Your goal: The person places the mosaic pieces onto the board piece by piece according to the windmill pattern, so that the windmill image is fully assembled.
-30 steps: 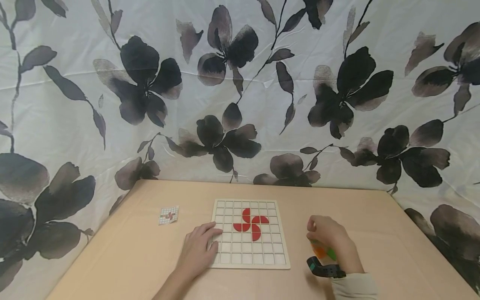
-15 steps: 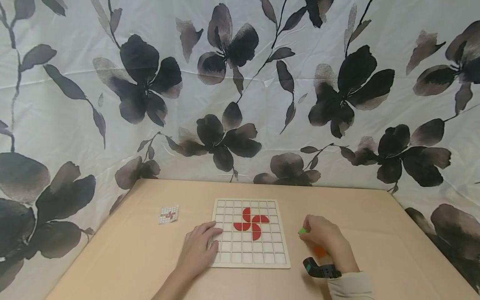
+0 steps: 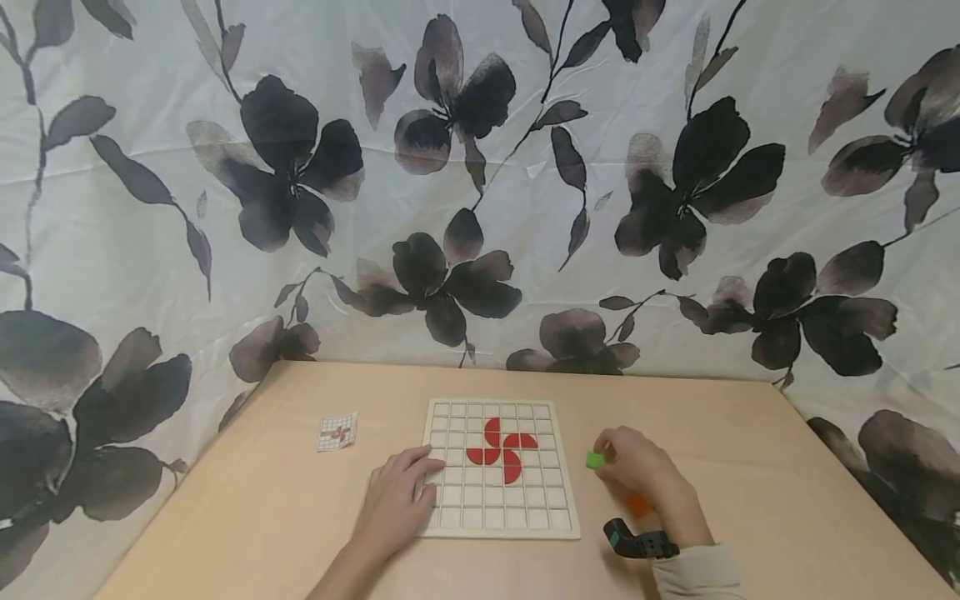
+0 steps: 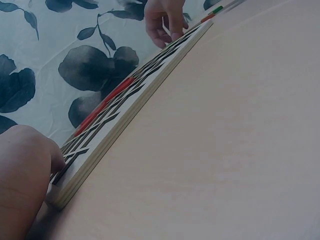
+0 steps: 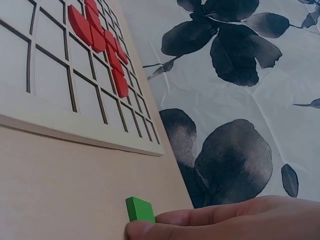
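Observation:
A white grid board [image 3: 457, 500] with a pale wooden frame lies on the table, and red quarter-round pieces [image 3: 512, 467] form a pinwheel in its cells. My left hand [image 3: 397, 496] rests at the board's left edge, fingers relaxed and reaching onto the frame. To the right of the board, my right hand [image 3: 648, 467] pinches a small green square tile [image 3: 595, 460] between thumb and fingers. The right wrist view has that green tile [image 5: 140, 210] tilted up at the fingertips, apart from the board. An orange piece [image 3: 638, 504] shows partly below the right hand.
A small printed card [image 3: 337, 432] with a red pinwheel on a grid lies left of the board. Behind the table [image 3: 247, 500] hangs a floral cloth [image 3: 540, 208]. In the left wrist view, green [image 4: 217, 9] and orange pieces [image 4: 206, 18] appear past the board's far end.
My right hand has lifted a green tile from beside the orange piece and moved a little left toward the board. The left hand has stayed in place.

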Available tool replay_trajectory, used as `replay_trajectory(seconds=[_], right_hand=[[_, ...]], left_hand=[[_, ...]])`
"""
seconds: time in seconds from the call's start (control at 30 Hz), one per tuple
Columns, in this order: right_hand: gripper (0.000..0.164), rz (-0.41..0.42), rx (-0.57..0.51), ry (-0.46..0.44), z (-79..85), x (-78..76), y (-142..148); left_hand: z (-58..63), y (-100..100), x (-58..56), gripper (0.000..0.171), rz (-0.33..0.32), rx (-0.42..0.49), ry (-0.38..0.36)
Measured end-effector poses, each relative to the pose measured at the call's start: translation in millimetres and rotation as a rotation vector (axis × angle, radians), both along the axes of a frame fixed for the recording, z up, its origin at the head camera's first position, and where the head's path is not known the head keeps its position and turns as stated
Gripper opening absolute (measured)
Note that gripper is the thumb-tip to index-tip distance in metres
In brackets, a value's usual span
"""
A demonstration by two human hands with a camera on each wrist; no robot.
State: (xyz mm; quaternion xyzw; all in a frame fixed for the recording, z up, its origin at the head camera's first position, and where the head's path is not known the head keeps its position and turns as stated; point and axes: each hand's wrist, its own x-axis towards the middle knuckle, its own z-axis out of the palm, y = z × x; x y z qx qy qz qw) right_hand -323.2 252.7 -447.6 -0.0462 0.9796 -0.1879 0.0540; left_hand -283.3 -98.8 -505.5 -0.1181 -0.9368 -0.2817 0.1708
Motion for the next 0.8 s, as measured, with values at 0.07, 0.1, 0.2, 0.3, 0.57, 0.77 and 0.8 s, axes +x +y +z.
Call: replay_trajectory(seconds=[0.07,0.1,0.2,0.3,0.57,0.77,0.8], right_hand=[[0.022,-0.001,-0.006,0.011,-0.8,0.4,-1.1],[0.021,0.001,-0.014,0.018,-1.8,0.0,-1.5],[0.02,-0.007,-0.022,0.036,-5.0,-0.6,-2.8],[0.021,-0.023,-0.021,0.041,-5.6,-0.9,-3.6],[0.021,-0.024,-0.033,0.05,-6.9,0.5,-5.9],[0.024,0.008,-0.106,0.039,-9.9,-0.8,-8.6],[0.025,0.005,-0.109,0.039,-10.0,-0.8,-8.9]], left_hand=[[0.2,0.1,1.2,0.027,0.004,0.001,-0.005],[0.0,0.2,1.6,0.027,0.005,0.0,-0.003],[-0.1,0.1,2.1,0.027,0.002,-0.005,0.017],[-0.4,0.2,1.6,0.028,-0.002,-0.006,0.034],[-2.8,1.0,1.1,0.028,-0.014,-0.002,0.03],[-3.4,0.6,1.4,0.027,-0.005,0.001,0.031],[-3.4,0.7,1.2,0.027,-0.004,-0.002,0.034]])
